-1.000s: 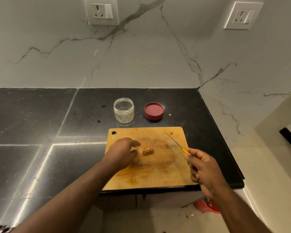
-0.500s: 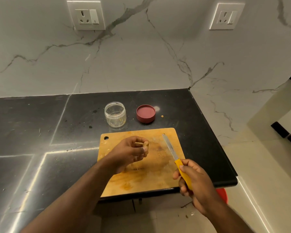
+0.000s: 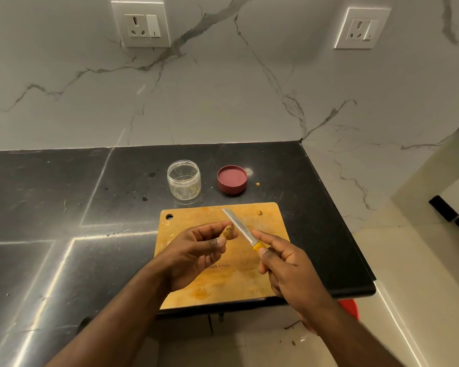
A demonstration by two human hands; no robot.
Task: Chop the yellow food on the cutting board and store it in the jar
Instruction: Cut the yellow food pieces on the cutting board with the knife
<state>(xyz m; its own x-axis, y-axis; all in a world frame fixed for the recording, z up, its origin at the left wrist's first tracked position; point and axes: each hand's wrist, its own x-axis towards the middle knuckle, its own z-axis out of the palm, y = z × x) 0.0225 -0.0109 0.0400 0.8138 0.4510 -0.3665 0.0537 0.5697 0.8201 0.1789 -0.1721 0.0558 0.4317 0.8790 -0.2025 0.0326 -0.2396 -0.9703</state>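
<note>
Both hands were held above the cutting board (image 3: pixel 186 221). A piece of yellow food (image 3: pixel 228 231) was pinched at the fingertips of the left hand (image 3: pixel 194 256) and kept raised off the wood. A knife (image 3: pixel 240 229) was gripped by its yellow handle in the right hand (image 3: pixel 289 268), fingers curled round it, with the blade angled up and to the left, its flat side close beside the food. An open jar (image 3: pixel 184 180) was seen upright on the black counter (image 3: pixel 51 207) just behind the board, and a red lid (image 3: pixel 232 179) lay to its right, apart from it. A small yellow crumb (image 3: pixel 260 213) was left near the board's far right corner.
</note>
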